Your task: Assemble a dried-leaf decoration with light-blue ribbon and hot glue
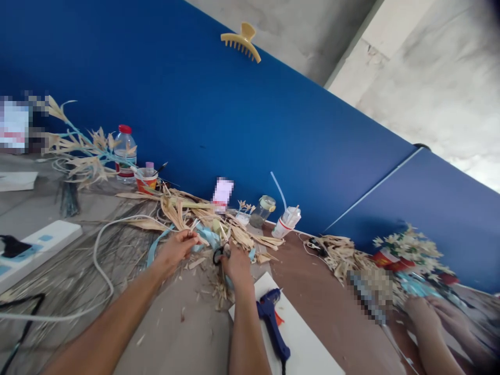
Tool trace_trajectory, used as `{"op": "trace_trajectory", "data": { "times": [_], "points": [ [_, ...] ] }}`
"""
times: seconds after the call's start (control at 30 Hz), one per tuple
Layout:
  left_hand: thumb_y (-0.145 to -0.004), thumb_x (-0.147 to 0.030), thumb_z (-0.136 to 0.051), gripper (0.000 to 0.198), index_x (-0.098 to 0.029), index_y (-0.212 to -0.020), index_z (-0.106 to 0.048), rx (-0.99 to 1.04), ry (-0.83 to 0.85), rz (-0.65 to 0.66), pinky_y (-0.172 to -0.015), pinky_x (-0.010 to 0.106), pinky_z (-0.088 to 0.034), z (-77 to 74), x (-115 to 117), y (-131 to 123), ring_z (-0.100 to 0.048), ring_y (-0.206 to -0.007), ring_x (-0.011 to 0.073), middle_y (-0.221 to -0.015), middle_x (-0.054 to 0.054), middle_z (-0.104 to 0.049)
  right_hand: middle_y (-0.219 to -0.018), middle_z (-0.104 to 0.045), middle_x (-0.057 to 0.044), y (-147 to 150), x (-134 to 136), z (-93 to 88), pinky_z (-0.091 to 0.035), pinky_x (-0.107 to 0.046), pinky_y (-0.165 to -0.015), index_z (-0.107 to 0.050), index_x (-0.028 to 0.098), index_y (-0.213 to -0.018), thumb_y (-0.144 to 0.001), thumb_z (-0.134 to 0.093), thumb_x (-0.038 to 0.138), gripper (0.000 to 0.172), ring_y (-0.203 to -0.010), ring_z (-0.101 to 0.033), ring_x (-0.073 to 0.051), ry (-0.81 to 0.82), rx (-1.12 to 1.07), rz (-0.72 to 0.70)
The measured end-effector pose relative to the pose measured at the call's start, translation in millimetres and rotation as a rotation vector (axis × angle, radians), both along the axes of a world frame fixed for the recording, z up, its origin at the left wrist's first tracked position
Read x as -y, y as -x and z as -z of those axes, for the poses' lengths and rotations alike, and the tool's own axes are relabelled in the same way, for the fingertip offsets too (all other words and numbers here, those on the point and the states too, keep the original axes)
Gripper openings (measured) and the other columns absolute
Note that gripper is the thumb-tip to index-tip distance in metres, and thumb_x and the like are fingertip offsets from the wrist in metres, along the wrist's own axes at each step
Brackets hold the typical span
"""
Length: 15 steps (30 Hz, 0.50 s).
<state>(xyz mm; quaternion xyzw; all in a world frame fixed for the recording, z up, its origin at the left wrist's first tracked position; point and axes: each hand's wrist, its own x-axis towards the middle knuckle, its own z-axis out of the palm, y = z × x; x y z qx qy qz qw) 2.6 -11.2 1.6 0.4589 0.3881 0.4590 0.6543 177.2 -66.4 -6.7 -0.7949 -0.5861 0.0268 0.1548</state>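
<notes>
Bare forearms [250, 333] stretch over the table [175, 323]. Right hand [237, 264] is curled around scissors [217, 255], beside the dried husks [187, 211]; their long axis runs away from the person, black handle nearer, blades pointing toward the pile. Left hand [177, 249] has fingertips pinched together; I cannot tell what they hold.

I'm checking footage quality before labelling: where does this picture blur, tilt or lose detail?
Head view: the co-worker's hands, lower right, look more smeared than the person's left hand; head view: the top edge of the blue partition slants; head view: pixel blocks obscure the middle bright screen.
</notes>
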Motion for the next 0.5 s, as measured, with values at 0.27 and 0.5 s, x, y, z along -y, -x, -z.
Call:
{"op": "trace_trajectory", "data": {
  "times": [0.27,0.5],
  "points": [
    [-0.059,-0.034,-0.069,0.027,-0.015,-0.074,-0.056,-0.053,-0.004,0.069,-0.036,0.019,-0.018,4.8,-1,-3,-0.029,-0.033,0.0021,-0.058,-0.004,-0.055,-0.11,-0.065,-0.019,3,-3,-1.6,-0.034,-0.036,-0.092,-0.046,0.01,-0.132,-0.078,-0.056,0.029,0.059,-0.105,-0.057,-0.028,-0.024,0.024,0.014],
    [-0.058,-0.034,-0.069,0.029,-0.016,-0.076,-0.056,-0.074,-0.015,0.072,-0.037,0.019,-0.019,10.2,-2,-3,-0.031,-0.033,0.0027,-0.057,-0.006,-0.052,-0.109,-0.064,-0.021,6,-5,1.4,-0.032,-0.04,-0.089,-0.05,0.012,-0.13,-0.081,-0.053,0.032,0.053,-0.106,-0.054,-0.031,-0.061,0.034,0.029]
  ]
}}
